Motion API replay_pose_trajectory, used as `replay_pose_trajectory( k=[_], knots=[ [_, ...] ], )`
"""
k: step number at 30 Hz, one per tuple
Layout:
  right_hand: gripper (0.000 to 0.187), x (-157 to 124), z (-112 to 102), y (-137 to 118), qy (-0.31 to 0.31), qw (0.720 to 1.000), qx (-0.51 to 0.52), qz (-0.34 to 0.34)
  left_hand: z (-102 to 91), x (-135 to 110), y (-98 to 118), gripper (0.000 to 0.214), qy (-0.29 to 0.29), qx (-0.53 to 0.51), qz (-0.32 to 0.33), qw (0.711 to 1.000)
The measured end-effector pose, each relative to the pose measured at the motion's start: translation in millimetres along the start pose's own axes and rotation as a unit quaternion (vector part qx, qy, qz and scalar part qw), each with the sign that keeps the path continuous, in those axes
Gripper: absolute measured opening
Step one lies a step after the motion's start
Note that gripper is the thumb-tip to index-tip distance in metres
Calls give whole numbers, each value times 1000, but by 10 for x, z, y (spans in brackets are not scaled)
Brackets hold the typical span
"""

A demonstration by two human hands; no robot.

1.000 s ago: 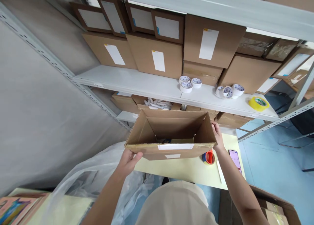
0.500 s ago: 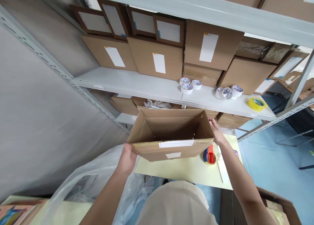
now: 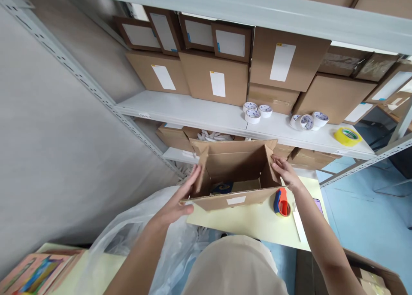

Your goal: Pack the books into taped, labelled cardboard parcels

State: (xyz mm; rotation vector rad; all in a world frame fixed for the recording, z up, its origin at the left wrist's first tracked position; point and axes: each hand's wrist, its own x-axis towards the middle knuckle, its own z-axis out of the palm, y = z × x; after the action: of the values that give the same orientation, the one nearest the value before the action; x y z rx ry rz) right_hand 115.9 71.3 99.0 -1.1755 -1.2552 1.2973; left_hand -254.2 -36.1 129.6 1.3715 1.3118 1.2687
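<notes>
In front of me, over the pale yellow table, is an open-topped cardboard box [image 3: 222, 200] with a white label on its near side. A dark blue patch with a yellowish mark shows inside, too unclear to name. My left hand [image 3: 180, 196] lies along the box's left side, fingers stretched out and thumb apart. On the opposite side, my right hand [image 3: 285, 171] has its bent fingers and thumb at the right side flap, gripping it. Just right of the box sits a red and blue tape dispenser [image 3: 282, 202], touched by neither hand.
Grey shelving [image 3: 193, 110] carries labelled cartons, white tape rolls [image 3: 252, 116] and a yellow tape roll [image 3: 347, 136]. A clear plastic bag [image 3: 128, 230] hangs at lower left. A phone [image 3: 318, 205] lies on the table [image 3: 238, 222]. Another open carton [image 3: 383, 265] stands at lower right.
The box has tipped so more of its inside shows, and its flaps spread outward. My left hand has moved up from the near left corner onto the left side, its fingers now extended.
</notes>
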Motion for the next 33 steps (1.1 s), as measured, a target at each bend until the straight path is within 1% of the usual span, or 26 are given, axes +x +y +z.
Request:
replay_pose_trajectory(
  k=[2, 3, 4, 5, 6, 8, 10, 12, 13, 15, 17, 18, 21, 22, 24, 27, 30, 31, 33],
  knots=[
    [51, 0, -35, -19, -33, 997, -65, -19, -103, 19, -2, 114, -100, 55, 14, 993],
    [49, -2, -57, -35, -60, 993, -99, -28, -141, 37, -12, 110, -141, 74, 13, 987],
    [47, -6, -81, -50, -87, 987, -127, -37, -168, 61, -33, 104, -154, 87, 13, 984],
    [44, -13, -107, -63, -110, 982, -144, -43, -184, 88, -65, 94, -150, 94, 14, 984],
    [42, -25, -135, -70, -131, 979, -150, -45, -190, 116, -108, 83, -129, 93, 17, 987],
    [45, -71, -191, -61, -160, 979, -124, -29, -176, 166, -224, 59, -51, 78, 23, 995],
    [62, -147, -228, -15, -171, 984, -58, -9, -136, 195, -356, 42, 41, 67, 18, 997],
    [77, -240, -224, 63, -147, 989, 1, -18, -81, 201, -476, 40, 110, 52, 0, 993],
    [79, -284, -203, 108, -122, 992, 9, -34, -52, 198, -524, 45, 136, 36, -10, 990],
    [72, -349, -132, 197, -73, 995, -15, -70, 2, 190, -587, 65, 169, -4, -25, 985],
    [73, -357, -54, 268, -47, 994, -41, -87, 45, 187, -601, 82, 179, -33, -44, 982],
    [78, -335, -23, 290, -47, 994, -42, -88, 64, 188, -592, 84, 173, -44, -61, 982],
    [99, -165, 12, 284, -60, 996, -17, -58, 116, 196, -518, 74, 122, -90, -128, 980],
    [106, -81, 10, 253, -57, 997, -5, -43, 137, 197, -487, 71, 113, -109, -143, 977],
    [113, 109, 7, 155, -34, 999, 20, -26, 184, 193, -433, 67, 115, -139, -155, 971],
    [111, 379, 58, -24, 0, 998, 39, -40, 255, 171, -393, 65, 124, -160, -149, 968],
    [106, 530, 160, -124, 6, 998, 35, -60, 301, 124, -394, 68, 136, -170, -150, 964],
    [100, 538, 187, -126, 7, 997, 26, -69, 310, 102, -397, 71, 145, -176, -154, 962],
    [84, 489, 211, -87, 9, 996, -5, -85, 323, 52, -398, 76, 151, -193, -166, 955]
  ],
)
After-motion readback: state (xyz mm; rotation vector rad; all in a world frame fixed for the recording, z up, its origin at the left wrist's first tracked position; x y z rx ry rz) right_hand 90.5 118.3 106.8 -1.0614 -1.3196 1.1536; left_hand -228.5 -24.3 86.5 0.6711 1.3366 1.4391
